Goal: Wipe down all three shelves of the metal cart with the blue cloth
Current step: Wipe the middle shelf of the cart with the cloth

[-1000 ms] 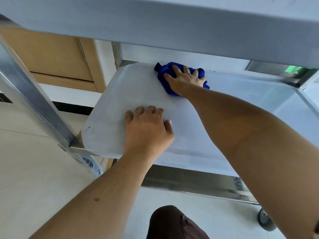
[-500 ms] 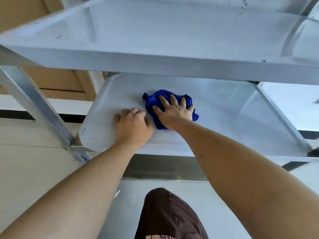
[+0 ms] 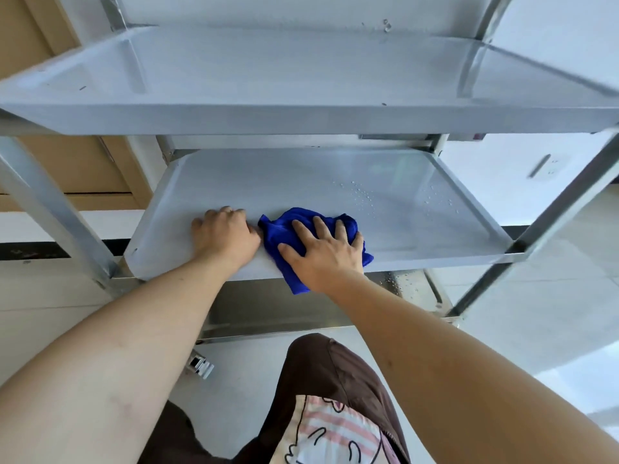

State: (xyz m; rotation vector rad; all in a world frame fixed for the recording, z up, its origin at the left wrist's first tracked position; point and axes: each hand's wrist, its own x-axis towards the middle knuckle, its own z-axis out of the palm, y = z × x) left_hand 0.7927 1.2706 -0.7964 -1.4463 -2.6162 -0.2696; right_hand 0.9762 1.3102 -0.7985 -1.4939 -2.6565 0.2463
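The metal cart shows its top shelf (image 3: 301, 82), its middle shelf (image 3: 335, 189) and a strip of its bottom shelf (image 3: 268, 306). My right hand (image 3: 321, 252) presses flat on the blue cloth (image 3: 284, 229) at the front edge of the middle shelf; a corner of the cloth hangs over the rim. My left hand (image 3: 224, 232) rests with curled fingers on the same shelf, just left of the cloth and touching it. Water droplets (image 3: 363, 195) lie on the right part of the middle shelf.
Angled metal legs (image 3: 57, 209) frame the cart on both sides. A caster (image 3: 201, 365) sits on the pale floor below. A wooden cabinet (image 3: 77, 169) stands behind at the left. My knee in brown fabric (image 3: 328, 380) is under the cart's front.
My right hand has dragged the cloth from the back of the middle shelf to its front edge. My left hand stayed on the shelf. The view has risen, showing the top shelf.
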